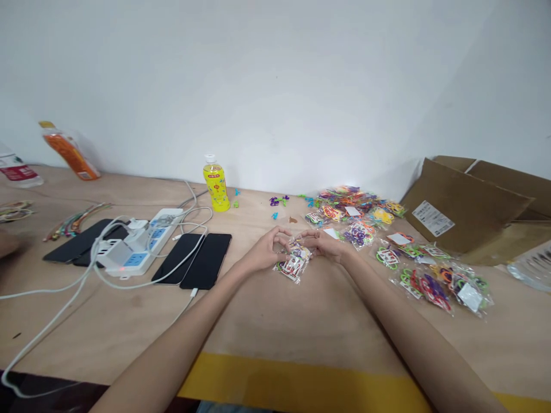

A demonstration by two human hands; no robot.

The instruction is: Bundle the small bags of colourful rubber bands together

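Note:
Between my two hands is a small clear plastic packet (294, 263) with colourful pieces and a printed card inside, low over the wooden table. My left hand (267, 250) has its fingers curled round the packet's upper left side. From the other side my right hand (323, 243) pinches the packet's upper right edge. More packets of the same sort lie to the right: a heap (344, 203) near the wall and a nearer group (439, 285) by my right forearm. A few loose purple and green pieces (279, 201) rest beyond my hands.
An open cardboard box (469, 206) stands at the right. To the left are a yellow drink bottle (217, 186), phones (206, 261), a white power strip (144, 252) with tangled cables, and an orange bottle (71, 154). Another person's blurred hand (7, 244) shows at the left edge.

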